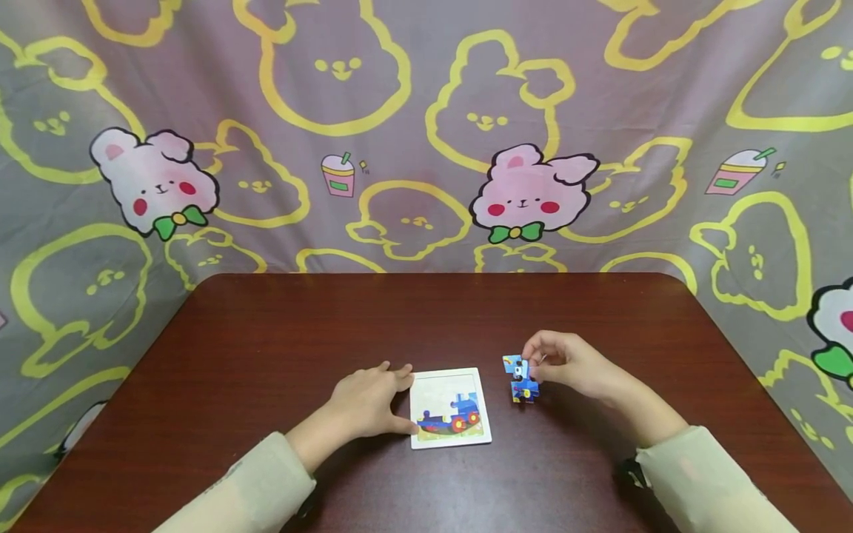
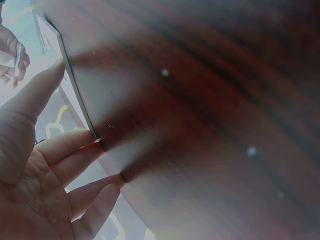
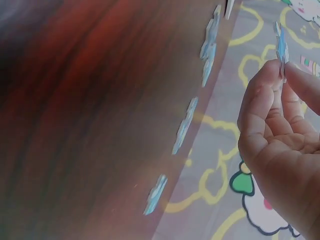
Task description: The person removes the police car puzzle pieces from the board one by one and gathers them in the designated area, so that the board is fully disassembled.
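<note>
A square white puzzle tray [image 1: 485, 414] lies on the table, its lower part filled with pieces that picture a blue train with red wheels. At its left edge, my left hand [image 1: 369, 403] rests with fingers spread; the thumb and index finger touch the tray. To the right of the tray, my right hand [image 1: 576, 363] pinches a blue jigsaw piece [image 3: 281, 47] between thumb and fingertips, raised above the table. Just below it in the head view lie loose blue jigsaw pieces [image 1: 525, 392]. The right wrist view shows several loose pieces [image 3: 185, 126] flat on the table.
The dark reddish-brown table [image 1: 333, 318] has rounded far corners. Behind it and at both sides hangs a grey curtain [image 1: 413, 163] with yellow outlines and pink rabbits.
</note>
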`<state>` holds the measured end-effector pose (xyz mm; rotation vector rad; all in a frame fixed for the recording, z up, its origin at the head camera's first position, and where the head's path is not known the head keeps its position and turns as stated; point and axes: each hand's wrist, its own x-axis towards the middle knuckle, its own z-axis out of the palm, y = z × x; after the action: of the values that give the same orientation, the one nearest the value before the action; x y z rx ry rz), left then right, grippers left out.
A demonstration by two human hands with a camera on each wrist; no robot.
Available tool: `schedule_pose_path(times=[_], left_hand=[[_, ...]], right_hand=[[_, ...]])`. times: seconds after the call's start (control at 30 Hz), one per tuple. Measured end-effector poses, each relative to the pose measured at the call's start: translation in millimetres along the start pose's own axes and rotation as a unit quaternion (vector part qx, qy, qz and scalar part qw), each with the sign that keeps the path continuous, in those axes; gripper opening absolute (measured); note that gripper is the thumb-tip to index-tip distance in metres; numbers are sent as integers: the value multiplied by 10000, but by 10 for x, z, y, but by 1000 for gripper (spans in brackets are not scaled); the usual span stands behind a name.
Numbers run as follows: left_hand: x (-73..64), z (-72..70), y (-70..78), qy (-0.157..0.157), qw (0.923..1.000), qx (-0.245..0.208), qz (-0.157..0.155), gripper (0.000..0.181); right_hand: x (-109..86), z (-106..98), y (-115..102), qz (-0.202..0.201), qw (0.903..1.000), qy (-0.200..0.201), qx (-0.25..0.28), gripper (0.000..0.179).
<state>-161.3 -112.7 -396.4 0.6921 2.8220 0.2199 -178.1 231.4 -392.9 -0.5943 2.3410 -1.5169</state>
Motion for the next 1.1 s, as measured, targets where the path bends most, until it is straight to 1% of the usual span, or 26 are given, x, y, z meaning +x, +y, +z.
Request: schedule_pose_path(times=[0.17,0.4,0.47,0.6,0.83,1.1], left_hand=[[-6,1,3,24,10000,-42,18,80],[-13,17,-13,69,10000,8,10,79],[-11,22,-17,71,10000,32,-3,79],[-1,14,-14,62,10000,42,37,80],[-7,1,-5,98,9999,14,42,80],[-3,5,-10,85,9999,36,66,80]], right_hand=[[-71,-62,77,-24,9999,74,-148,16],[-133,-129,159,384,9985,114,-368,16],[-153,-148,172,410,9982,110,-427,17],[-190,-186,183,440,9983,119,-352,17],[-199,-225,228,612,9977,45,-304,16],[-187,-234,266,637,9963,-58,-569,14]])
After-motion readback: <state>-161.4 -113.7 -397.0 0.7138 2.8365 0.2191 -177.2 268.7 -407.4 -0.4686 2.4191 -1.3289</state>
